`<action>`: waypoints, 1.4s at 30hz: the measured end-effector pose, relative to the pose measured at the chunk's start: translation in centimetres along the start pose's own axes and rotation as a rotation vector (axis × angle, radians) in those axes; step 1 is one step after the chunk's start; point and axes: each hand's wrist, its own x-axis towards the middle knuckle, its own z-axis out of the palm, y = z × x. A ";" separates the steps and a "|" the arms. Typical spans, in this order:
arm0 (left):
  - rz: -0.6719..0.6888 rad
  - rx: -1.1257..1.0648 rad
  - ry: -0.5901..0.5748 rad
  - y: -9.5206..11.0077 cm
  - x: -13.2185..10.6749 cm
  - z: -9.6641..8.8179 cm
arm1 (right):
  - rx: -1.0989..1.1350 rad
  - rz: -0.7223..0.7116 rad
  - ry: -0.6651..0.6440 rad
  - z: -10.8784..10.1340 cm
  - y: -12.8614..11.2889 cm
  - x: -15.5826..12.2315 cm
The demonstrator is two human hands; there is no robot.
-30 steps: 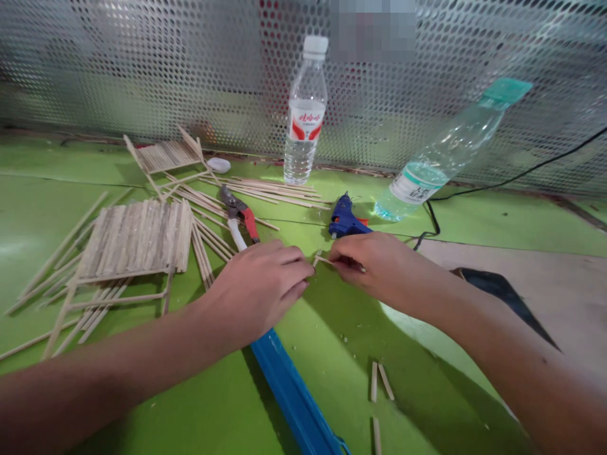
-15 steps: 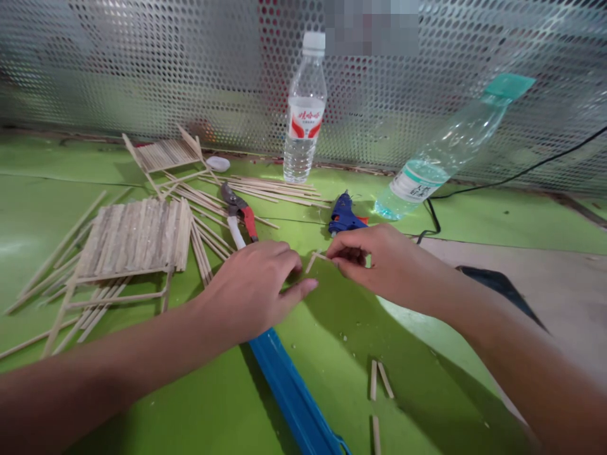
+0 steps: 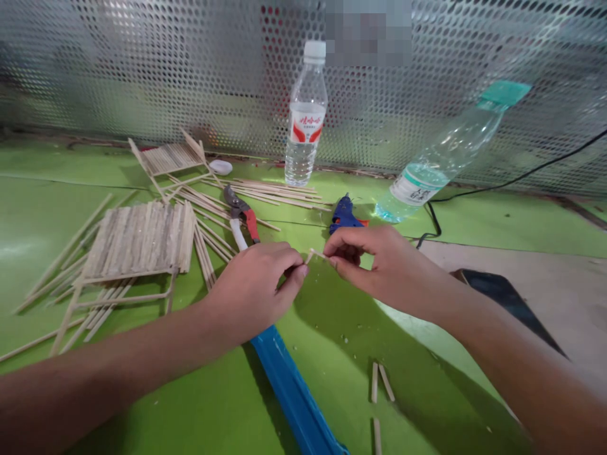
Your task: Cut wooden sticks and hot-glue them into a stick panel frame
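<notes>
My two hands meet at the middle of a green table (image 3: 332, 354). Between them is a small joined piece of thin wooden sticks (image 3: 313, 255). My right hand (image 3: 374, 265) pinches one end of it with thumb and forefinger. My left hand (image 3: 258, 287) has its fingers curled and pinches the other end. Just behind the hands lie a blue glue gun (image 3: 345, 215) and red-handled cutters (image 3: 241, 218).
A flat panel of sticks (image 3: 140, 240) and a smaller one (image 3: 169, 158) lie at the left among loose long sticks (image 3: 265, 189). One water bottle (image 3: 306, 114) stands upright, another (image 3: 441, 158) leans on the perforated metal wall. A blue bar (image 3: 294, 398) and short stick offcuts (image 3: 379, 385) lie near me.
My left hand had opened its fingers half a second ago and now pinches the stick piece again. Both hands have lifted the piece slightly off the table.
</notes>
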 end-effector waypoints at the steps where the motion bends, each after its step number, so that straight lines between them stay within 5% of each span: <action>1: -0.007 -0.021 0.011 0.0 0.0 0.0 | 0.017 0.009 -0.004 0.0 0.0 0.0; 18: 0.013 -0.059 0.061 -0.3 0.0 0.0 | 0.061 0.014 0.007 -0.3 -0.2 0.1; 42: 0.069 -0.008 0.024 -0.6 -0.1 0.5 | 0.033 0.038 -0.175 0.3 -0.3 -0.1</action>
